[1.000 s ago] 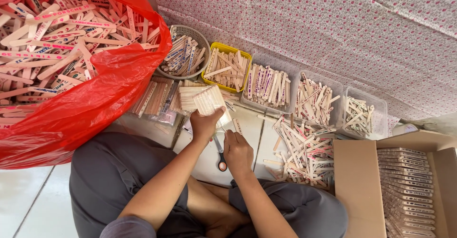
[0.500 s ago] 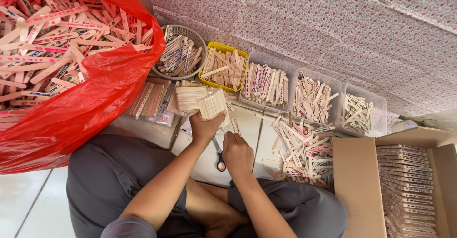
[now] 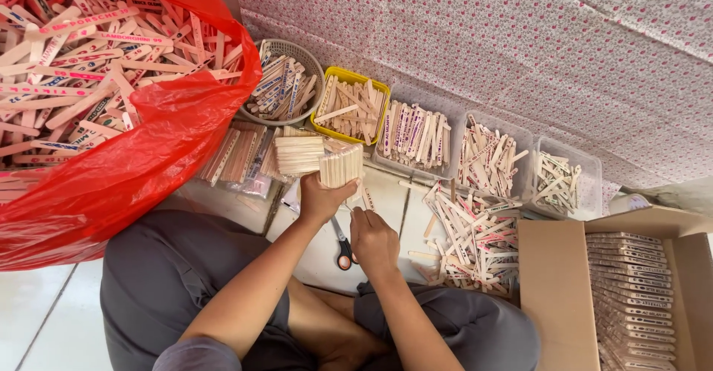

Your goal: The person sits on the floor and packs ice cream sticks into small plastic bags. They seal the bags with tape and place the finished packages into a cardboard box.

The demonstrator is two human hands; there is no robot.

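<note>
My left hand [image 3: 321, 199] grips an upright bundle of plain wooden sticks [image 3: 341, 167] in front of my knees. My right hand [image 3: 373, 239] is curled just below and to the right of it, fingers closed at the bundle's lower edge; what it pinches is hidden. A second neat stack of sticks [image 3: 298, 154] lies on the floor just left of the bundle. Scissors with an orange and black handle [image 3: 342, 248] lie on the floor between my two hands.
A big red plastic bag [image 3: 126, 170] full of printed sticks fills the left. A round basket [image 3: 284, 81], a yellow tray [image 3: 350, 109] and clear tubs [image 3: 490, 155] hold sorted sticks. Loose sticks [image 3: 468, 237] lie right. A cardboard box [image 3: 564, 289] holds stacked sticks.
The view has shifted slightly. My left hand has lifted the bundle a little and turned it more upright; my right hand stays close beneath it.
</note>
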